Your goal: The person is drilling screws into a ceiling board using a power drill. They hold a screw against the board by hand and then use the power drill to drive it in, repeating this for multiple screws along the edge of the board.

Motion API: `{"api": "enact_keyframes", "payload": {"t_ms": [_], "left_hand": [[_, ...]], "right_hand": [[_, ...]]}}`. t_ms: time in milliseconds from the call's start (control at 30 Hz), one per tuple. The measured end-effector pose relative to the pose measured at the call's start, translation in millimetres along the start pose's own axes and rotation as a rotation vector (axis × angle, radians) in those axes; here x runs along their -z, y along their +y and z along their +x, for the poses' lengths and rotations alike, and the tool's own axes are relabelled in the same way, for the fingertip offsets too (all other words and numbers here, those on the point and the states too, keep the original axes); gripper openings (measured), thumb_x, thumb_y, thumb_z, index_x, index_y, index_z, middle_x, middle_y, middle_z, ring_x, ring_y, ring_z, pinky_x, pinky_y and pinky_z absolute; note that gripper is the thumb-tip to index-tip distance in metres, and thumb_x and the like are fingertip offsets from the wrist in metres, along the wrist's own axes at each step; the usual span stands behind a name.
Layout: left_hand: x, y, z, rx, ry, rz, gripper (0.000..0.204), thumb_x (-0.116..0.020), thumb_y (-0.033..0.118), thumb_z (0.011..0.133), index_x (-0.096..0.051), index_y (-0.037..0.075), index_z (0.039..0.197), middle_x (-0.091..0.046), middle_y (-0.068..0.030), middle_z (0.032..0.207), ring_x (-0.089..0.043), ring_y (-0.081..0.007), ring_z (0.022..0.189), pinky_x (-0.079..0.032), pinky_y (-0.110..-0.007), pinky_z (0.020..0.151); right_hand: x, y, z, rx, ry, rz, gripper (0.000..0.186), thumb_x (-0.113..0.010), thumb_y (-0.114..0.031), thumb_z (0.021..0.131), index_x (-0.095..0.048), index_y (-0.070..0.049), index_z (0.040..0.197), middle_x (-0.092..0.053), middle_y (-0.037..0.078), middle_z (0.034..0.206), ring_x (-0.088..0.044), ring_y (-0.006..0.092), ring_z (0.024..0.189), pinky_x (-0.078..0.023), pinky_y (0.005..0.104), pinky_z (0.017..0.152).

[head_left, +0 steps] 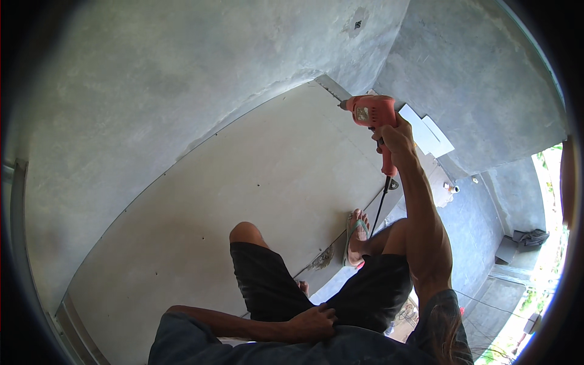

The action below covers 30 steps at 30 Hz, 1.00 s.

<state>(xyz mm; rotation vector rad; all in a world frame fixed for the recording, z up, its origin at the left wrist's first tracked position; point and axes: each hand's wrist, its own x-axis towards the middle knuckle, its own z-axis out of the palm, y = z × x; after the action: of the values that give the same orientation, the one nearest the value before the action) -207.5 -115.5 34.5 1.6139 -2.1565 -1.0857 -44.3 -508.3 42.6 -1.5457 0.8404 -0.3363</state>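
A red electric drill (372, 110) is in my right hand (396, 135), whose fingers wrap around its grip. Its chuck points left, close to a grey metal strip (331, 87) at the far corner of a large pale board (267, 158); I cannot tell whether it touches. From the grip's lower end a black cord (381, 207) runs down past my foot. My left hand (312, 322) lies at my waist against my dark clothes, its fingers curled. Whatever it may hold is hidden.
Grey plastered walls (182, 73) rise behind the board, with a small square wall opening (358, 25) high up. My sandalled foot (358, 234) stands by the board's right edge. White sheets (426, 131) lie beyond my right arm. A dark cloth (530, 237) lies at far right.
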Motion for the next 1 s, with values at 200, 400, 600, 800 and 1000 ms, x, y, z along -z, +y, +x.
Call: {"api": "enact_keyframes", "payload": {"t_ms": [200,400,600,800,1000], "left_hand": [[-2.3,-4.6,1.4,-0.094,0.062,0.088,0.017,-0.068,0.024,0.080,-0.074,0.009,0.077,-0.067,-0.0078,0.099,-0.060,-0.0236,0.108,-0.051,-0.040,0.093],[1.8,-7.6,-9.2,-0.135,0.014,0.044,0.017,-0.067,0.025,0.081,-0.075,0.010,0.077,-0.067,-0.0095,0.109,-0.057,-0.0239,0.115,-0.049,-0.041,0.096],[9.4,-14.7,-12.5,-0.192,-0.108,0.010,0.017,-0.067,0.024,0.082,-0.076,0.011,0.086,-0.064,-0.0132,0.124,-0.056,-0.0266,0.119,-0.049,-0.043,0.096],[-24.4,-34.9,-18.8,-0.200,-0.045,-0.114,0.026,-0.065,0.024,0.088,-0.073,0.015,0.110,-0.060,-0.0164,0.138,-0.055,-0.0327,0.130,-0.046,-0.049,0.106],[-23.9,-43.3,-18.2,-0.150,-0.035,-0.438,0.020,-0.064,0.023,0.094,-0.074,0.019,0.112,-0.058,-0.0196,0.141,-0.053,-0.0377,0.134,-0.043,-0.051,0.110]], "right_hand": [[-3.6,-2.0,-0.9,-0.009,-0.001,0.009,0.051,-0.062,0.002,0.070,-0.067,-0.003,0.120,-0.064,0.007,0.086,-0.054,0.0142,0.062,-0.052,0.0331,0.051],[0.0,-0.8,-2.3,-0.005,0.016,0.004,0.046,-0.059,-0.002,0.072,-0.066,-0.001,0.117,-0.064,0.006,0.082,-0.054,0.0135,0.062,-0.051,0.0334,0.053],[14.6,-0.5,1.4,0.011,0.037,-0.002,0.042,-0.060,-0.002,0.072,-0.066,0.000,0.113,-0.064,0.007,0.082,-0.055,0.0138,0.062,-0.051,0.0336,0.053],[22.4,-7.2,-7.9,-0.006,0.089,-0.015,0.042,-0.063,0.002,0.070,-0.066,0.000,0.111,-0.064,0.007,0.086,-0.055,0.0150,0.062,-0.052,0.0337,0.050],[34.0,-4.2,-7.1,-0.015,0.113,-0.013,0.041,-0.063,0.003,0.070,-0.065,0.000,0.111,-0.064,0.007,0.086,-0.054,0.0144,0.061,-0.051,0.0337,0.050]]}}
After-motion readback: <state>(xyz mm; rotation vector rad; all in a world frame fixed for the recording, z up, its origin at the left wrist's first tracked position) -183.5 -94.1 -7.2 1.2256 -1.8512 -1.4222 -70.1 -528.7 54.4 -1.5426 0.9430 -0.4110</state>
